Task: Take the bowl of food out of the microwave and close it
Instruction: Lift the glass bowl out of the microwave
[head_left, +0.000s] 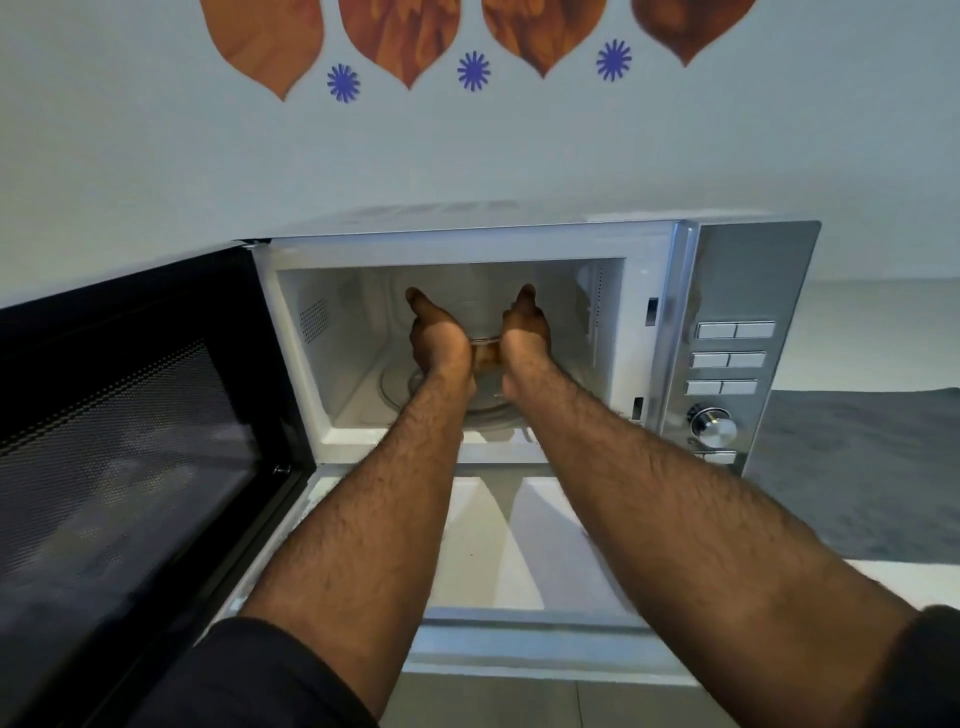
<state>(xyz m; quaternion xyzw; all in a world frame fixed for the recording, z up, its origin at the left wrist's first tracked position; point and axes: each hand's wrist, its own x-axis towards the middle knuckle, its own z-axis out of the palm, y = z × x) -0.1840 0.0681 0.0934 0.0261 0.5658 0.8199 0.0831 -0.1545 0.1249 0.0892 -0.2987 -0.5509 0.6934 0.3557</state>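
Inside open microwave (649, 244), left hand (436, 338) and right hand (524, 332), grips clamped on glass bowl (485, 343), brownish food within

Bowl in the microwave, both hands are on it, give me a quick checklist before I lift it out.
1. Door swung fully open to the left: ok.
2. Left hand and right hand on opposite sides of the bowl: ok.
3. Fingers wrapped securely: cannot tell, they are hidden.
4. Bowl level, food contained: cannot tell, mostly hidden.
5. Path out through the microwave opening free: ok.
6. Counter in front bare for landing: ok.
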